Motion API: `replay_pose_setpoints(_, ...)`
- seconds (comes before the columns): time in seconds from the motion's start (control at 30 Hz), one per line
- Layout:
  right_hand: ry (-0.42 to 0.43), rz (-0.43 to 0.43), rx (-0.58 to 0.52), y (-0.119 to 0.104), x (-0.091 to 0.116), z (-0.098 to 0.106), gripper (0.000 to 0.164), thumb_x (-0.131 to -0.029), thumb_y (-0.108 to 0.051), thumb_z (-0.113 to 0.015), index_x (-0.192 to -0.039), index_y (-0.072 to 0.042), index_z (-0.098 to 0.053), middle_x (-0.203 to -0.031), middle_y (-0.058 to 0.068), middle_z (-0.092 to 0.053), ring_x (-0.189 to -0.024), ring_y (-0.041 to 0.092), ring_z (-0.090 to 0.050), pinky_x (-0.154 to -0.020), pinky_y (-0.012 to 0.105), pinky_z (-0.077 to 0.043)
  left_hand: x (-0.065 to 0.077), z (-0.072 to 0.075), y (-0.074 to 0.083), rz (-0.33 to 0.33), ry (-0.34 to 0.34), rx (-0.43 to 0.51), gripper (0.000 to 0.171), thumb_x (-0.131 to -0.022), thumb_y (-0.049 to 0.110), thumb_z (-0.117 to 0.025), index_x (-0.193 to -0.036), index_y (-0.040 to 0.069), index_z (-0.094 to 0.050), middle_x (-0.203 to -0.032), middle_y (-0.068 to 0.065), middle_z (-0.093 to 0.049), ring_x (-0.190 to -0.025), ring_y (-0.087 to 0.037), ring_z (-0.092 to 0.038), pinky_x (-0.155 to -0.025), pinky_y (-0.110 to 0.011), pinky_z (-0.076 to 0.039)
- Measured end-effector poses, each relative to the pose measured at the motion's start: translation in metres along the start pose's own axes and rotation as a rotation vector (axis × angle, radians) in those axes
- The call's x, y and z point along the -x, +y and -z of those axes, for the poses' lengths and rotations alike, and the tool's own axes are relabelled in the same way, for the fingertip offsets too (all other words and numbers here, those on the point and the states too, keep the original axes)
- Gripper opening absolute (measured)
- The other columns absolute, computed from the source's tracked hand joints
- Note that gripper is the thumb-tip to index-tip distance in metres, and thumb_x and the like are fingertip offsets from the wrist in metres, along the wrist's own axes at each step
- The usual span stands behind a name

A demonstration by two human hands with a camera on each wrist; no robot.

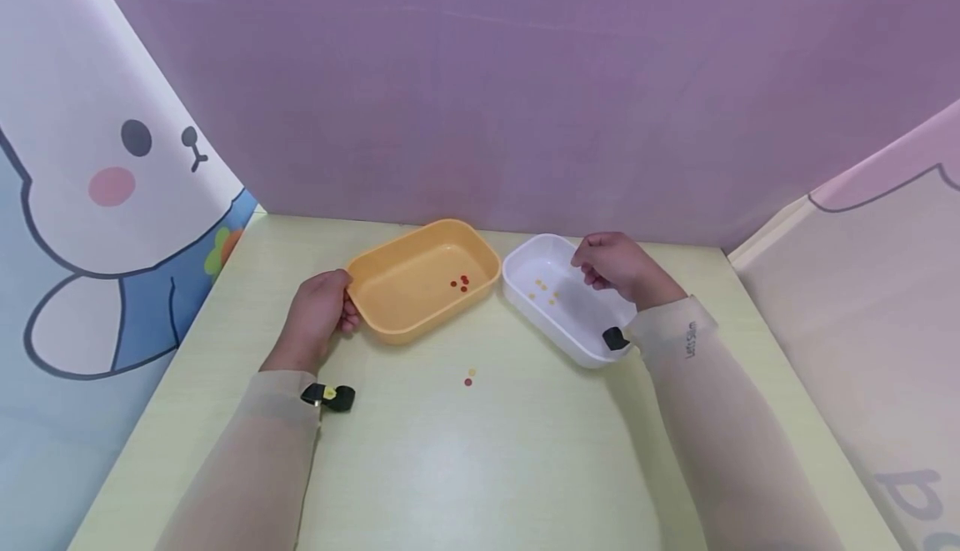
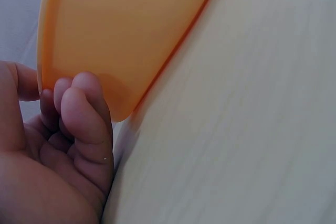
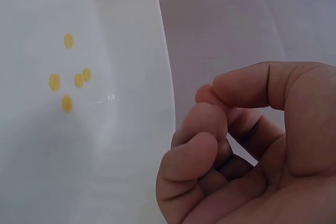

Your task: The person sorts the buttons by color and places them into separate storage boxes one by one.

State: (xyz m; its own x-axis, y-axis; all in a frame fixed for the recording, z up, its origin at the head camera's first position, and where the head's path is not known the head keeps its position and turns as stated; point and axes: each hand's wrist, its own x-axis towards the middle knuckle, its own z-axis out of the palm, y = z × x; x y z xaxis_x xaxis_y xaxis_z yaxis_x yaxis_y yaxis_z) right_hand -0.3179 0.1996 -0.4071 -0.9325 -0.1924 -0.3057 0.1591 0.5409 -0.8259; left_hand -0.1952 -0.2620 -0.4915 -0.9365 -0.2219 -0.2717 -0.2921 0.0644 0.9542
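My left hand (image 1: 318, 309) grips the left end of a shallow orange tray (image 1: 405, 284), its fingers curled at the rim in the left wrist view. Several small red discs (image 1: 464, 288) lie in the tray's right part. Over the far right side of a white tray (image 1: 588, 309) hovers my right hand (image 1: 615, 266), fingers bent and thumb tip against the index finger. Nothing shows between those fingertips in the right wrist view. Several small yellow discs (image 3: 67, 103) lie spread on the white tray's floor.
In front of the trays, a red disc (image 1: 468, 383) and a yellow disc (image 1: 472, 373) lie close together on the pale table (image 1: 420, 468). A purple wall (image 1: 525, 117) rises behind. Printed panels stand at left and right. Black straps (image 1: 340, 398) hang at both wrists.
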Motion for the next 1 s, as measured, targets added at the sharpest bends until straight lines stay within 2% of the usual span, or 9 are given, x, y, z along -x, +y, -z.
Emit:
replay_pose_setpoints(0.27,0.005,0.035,0.008,-0.002,0.001,0.002,0.015,-0.104,-0.017,-0.066,-0.093,-0.007,-0.069,-0.088,0.006,-0.060,-0.083,0.025,-0.063,-0.074,0.031,-0.057,-0.004,0.001,-0.003,0.004,0.004,0.002,0.039,-0.113,0.037,-0.042,-0.114,0.003,-0.060,-0.078,0.003,-0.064,-0.068,-0.014,-0.064,-0.061,-0.029,-0.059)
replay_pose_setpoints(0.53,-0.014,0.105,0.014,-0.018,0.015,-0.007,0.014,-0.106,-0.017,-0.067,-0.103,-0.005,-0.073,-0.086,0.004,-0.065,-0.081,0.022,-0.067,-0.075,0.030,-0.060,-0.003,0.000,-0.003,0.012,0.008,0.001,0.038,-0.113,0.038,-0.042,-0.115,0.004,-0.060,-0.080,0.003,-0.064,-0.069,-0.015,-0.064,-0.062,-0.028,-0.060)
replay_pose_setpoints(0.8,-0.067,0.202,0.087,-0.038,0.035,-0.027,0.013,-0.106,-0.017,-0.070,-0.107,-0.005,-0.075,-0.091,0.011,-0.069,-0.080,0.026,-0.072,-0.074,0.033,-0.065,0.000,0.001,-0.002,0.012,0.006,0.005,0.037,-0.113,0.036,-0.043,-0.113,0.004,-0.061,-0.080,0.002,-0.064,-0.069,-0.015,-0.064,-0.064,-0.029,-0.060)
replay_pose_setpoints(1.0,-0.125,0.269,0.159,-0.036,0.054,-0.049,0.016,-0.104,-0.015,-0.072,-0.112,-0.003,-0.077,-0.094,0.011,-0.072,-0.079,0.027,-0.073,-0.072,0.035,-0.066,-0.003,-0.001,-0.002,0.016,0.005,0.007,0.038,-0.113,0.038,-0.043,-0.115,0.004,-0.061,-0.080,0.003,-0.064,-0.069,-0.015,-0.064,-0.063,-0.028,-0.060)
